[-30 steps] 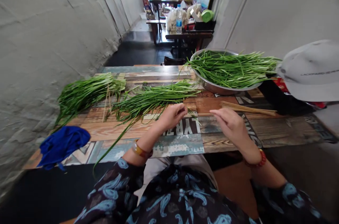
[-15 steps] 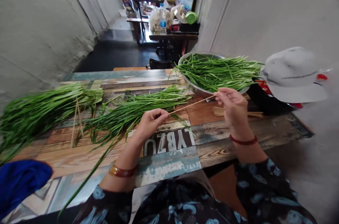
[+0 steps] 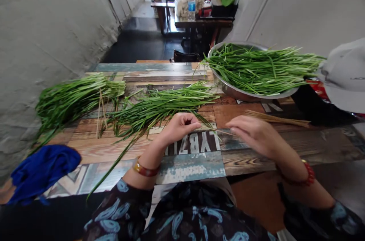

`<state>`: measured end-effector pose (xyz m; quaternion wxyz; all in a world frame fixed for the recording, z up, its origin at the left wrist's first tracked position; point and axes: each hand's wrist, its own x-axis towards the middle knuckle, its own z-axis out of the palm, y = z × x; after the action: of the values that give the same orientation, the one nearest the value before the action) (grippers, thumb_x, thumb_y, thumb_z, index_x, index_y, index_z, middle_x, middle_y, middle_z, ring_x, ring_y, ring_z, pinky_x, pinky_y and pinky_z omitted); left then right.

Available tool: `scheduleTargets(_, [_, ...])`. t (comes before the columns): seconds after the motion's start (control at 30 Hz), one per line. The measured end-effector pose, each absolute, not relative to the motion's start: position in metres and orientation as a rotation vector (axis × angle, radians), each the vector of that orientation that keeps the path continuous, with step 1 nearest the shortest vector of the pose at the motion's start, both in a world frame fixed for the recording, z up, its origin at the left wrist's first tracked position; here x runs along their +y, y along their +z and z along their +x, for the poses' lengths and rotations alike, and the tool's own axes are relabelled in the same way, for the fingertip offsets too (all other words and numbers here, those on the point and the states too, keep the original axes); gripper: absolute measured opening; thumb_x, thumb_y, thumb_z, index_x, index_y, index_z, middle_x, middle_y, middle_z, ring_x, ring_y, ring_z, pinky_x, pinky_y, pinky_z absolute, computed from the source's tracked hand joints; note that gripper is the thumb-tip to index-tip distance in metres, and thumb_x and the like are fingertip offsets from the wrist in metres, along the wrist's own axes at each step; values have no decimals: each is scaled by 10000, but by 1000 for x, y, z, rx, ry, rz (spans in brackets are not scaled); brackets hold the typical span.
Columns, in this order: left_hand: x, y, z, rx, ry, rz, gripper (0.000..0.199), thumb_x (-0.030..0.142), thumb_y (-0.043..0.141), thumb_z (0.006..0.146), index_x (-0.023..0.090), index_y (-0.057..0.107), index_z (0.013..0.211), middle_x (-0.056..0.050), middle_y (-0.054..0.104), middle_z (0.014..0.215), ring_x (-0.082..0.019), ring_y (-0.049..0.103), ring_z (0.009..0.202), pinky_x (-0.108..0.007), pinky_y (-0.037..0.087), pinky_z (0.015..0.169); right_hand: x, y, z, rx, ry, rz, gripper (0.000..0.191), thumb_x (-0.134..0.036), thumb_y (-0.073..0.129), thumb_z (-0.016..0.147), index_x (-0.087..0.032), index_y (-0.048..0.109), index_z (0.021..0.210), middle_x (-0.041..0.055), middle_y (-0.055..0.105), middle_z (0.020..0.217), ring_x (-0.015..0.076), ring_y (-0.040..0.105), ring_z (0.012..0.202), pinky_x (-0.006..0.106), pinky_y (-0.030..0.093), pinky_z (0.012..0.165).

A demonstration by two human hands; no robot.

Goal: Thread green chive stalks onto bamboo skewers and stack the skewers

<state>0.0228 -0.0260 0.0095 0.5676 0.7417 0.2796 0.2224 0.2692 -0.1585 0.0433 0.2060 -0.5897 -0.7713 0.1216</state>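
Note:
A thin wooden skewer is pinched between the thumb and index finger of my left hand, above the table's printed letters. My right hand is at the skewer's other end, slightly blurred, with its fingers stretched out and loosened. Whether its fingertips touch the skewer is hard to see. Just beyond my left hand lies a loose pile of green chives. Past my right hand rests a bundle of bare skewers. A large metal bowl heaped with more chives stands behind it.
A skewered bunch of chives lies at the left, with skewers sticking out. Also here are a blue cloth at the left edge and a white cap at the right. Beyond, another table holds bags and a water bottle.
The view has tilted down and turned left. My right hand has loosened its pinch on the skewer and come lower and nearer to me. My left hand still holds the skewer.

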Motion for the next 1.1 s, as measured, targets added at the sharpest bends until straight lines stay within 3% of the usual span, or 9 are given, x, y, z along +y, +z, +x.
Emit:
scheduleTargets(0.13, [-31,8,26,569,400,1733,380,467,664,799,125,593,649,4,528,597,-82,437,560,-193,349,509,-150,29,215,-2105,610,-1511,247,-251,472,958,-221,681,1085,53,740,966,184,686,843,291,505,755])
scheduleTargets(0.2, [-30,6,26,591,421,1732,368,456,666,800,117,611,669,-5,551,622,-84,452,577,-194,359,526,-147,14,204,-1897,755,-1502,215,-234,483,930,-192,680,1006,34,723,806,148,658,680,261,493,653])
scheduleTargets(0.3, [-23,0,24,715,565,1711,324,431,627,836,112,665,801,-4,576,666,-84,463,585,-199,366,550,-144,-7,214,-1401,1086,-1519,196,-294,505,900,-170,644,959,-31,619,602,83,514,431,204,399,447])
scheduleTargets(0.4, [-17,-7,26,788,680,1804,304,400,586,871,127,699,942,-22,620,737,-108,519,638,-223,397,594,-139,-18,241,-938,1164,-1458,232,-341,582,837,-152,620,966,-54,572,579,50,444,389,168,292,373])
scheduleTargets(0.5, [-19,-8,36,689,656,2128,219,313,592,876,151,721,947,-72,673,909,-166,599,830,-281,455,745,-132,-22,260,-748,1111,-1409,240,-335,643,775,-144,618,919,-68,535,531,37,400,367,161,248,353])
scheduleTargets(0.67, [-40,-2,67,429,315,2756,239,237,583,880,193,712,1077,-98,647,1055,-231,555,983,-390,418,918,-123,-25,256,-786,1039,-1347,235,-341,646,767,-143,632,894,-67,544,529,33,405,363,163,252,355])
scheduleTargets(0.9, [-59,-5,82,478,204,2852,169,233,528,899,165,673,848,-95,617,982,-231,534,970,-370,424,859,-109,-25,248,-913,1033,-1297,256,-365,632,774,-137,630,890,-74,537,526,37,417,369,164,287,376])
scheduleTargets(1.0, [-74,23,60,476,366,2623,124,186,519,902,161,623,841,-58,626,865,-172,564,836,-315,450,790,-103,-21,251,-971,1007,-1298,261,-354,610,783,-132,642,918,-67,544,547,43,428,391,170,301,393])
scheduleTargets(1.1, [-87,75,26,555,747,2277,72,169,575,888,175,614,828,-16,626,768,-120,570,700,-253,462,666,-91,-12,249,-1018,960,-1287,228,-320,600,781,-131,665,889,-46,563,580,57,460,453,185,346,448])
